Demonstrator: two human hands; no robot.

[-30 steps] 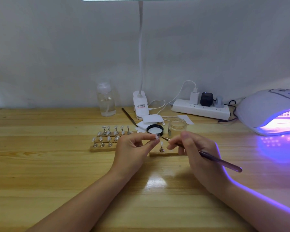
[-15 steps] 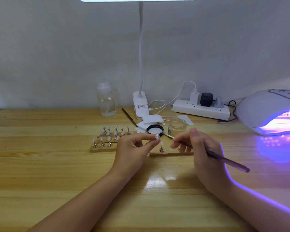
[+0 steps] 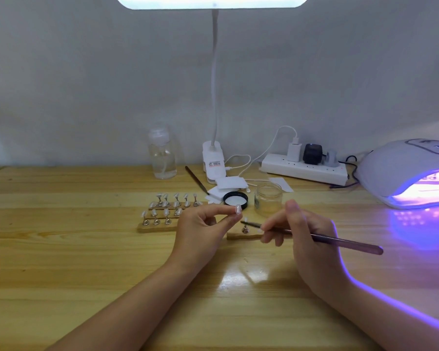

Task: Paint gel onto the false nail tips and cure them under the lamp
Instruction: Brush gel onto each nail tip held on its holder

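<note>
head cam | faces forward-down over wooden table point(image 3: 61, 249) | near | wall point(image 3: 86, 84) behind

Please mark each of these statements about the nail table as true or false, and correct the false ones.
1. The left hand pinches a clear false nail tip. True.
2. The right hand holds a thin purple brush. True.
3. The white dome-shaped curing lamp is switched off. False: it glows violet inside.
4. The small clear glass jar carries its black lid. False: the round black lid lies beside it on the wooden table.
5. The brush touches the held tip. False: they are apart.
</note>
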